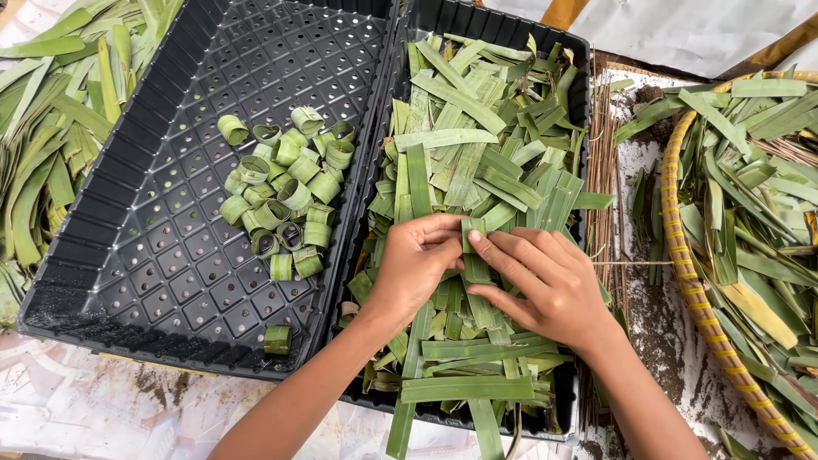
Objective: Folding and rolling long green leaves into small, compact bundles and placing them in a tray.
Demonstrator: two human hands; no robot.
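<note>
Hidden under the left hand (415,266) and right hand (545,285): most of the folded leaf strip (474,232), only its top edge showing. Woven basket (692,281) cut off by the right edge. Leaf pile (51,128) sliced by the left edge. Right tray (494,25) floor buried under strips.

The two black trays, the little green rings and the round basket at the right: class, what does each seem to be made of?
Black trays: probably moulded plastic, slightly glossy, with a perforated grid floor.
Green rings: fresh leaf strips rolled into loops; matt and lengthwise-veined, like the leaf strip both hands hold.
Basket: likely coiled plant fibre or cane; the yellow-and-brown wrapped rim suggests it, though it could be synthetic.
</note>
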